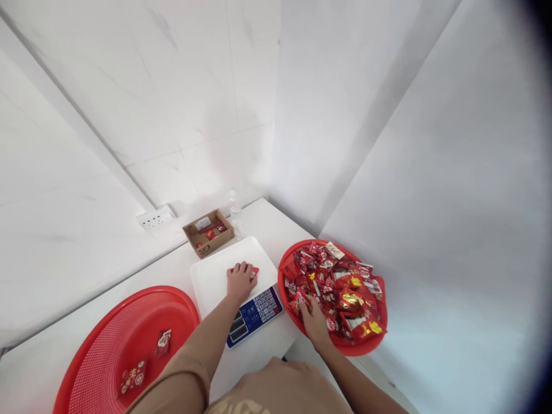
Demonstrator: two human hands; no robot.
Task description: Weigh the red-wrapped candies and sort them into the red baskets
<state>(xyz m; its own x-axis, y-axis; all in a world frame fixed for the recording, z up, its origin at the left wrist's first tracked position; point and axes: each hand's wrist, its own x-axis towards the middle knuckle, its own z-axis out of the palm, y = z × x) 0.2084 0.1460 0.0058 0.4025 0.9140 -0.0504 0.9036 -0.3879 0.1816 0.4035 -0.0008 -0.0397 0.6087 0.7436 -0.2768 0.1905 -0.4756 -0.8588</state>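
Note:
My left hand (240, 282) rests on the white tray (211, 279) of a digital scale, its fingers wrapped over a red packet (255, 271) that shows at the fingertips. The scale's blue keypad panel (254, 316) faces me. My right hand (311, 313) reaches into the near left part of a red basket (371, 346) heaped with red and gold wrapped packets (351, 300). Its thumb and fingers are closed on a small red packet (297, 301) at the heap's edge.
A larger red basket (101, 339) at the lower left holds two packets (163, 342). Behind the scale stand a small cardboard box (215, 240) with red packets and a clear bottle (233, 204). A socket strip (156, 218) is on the wall.

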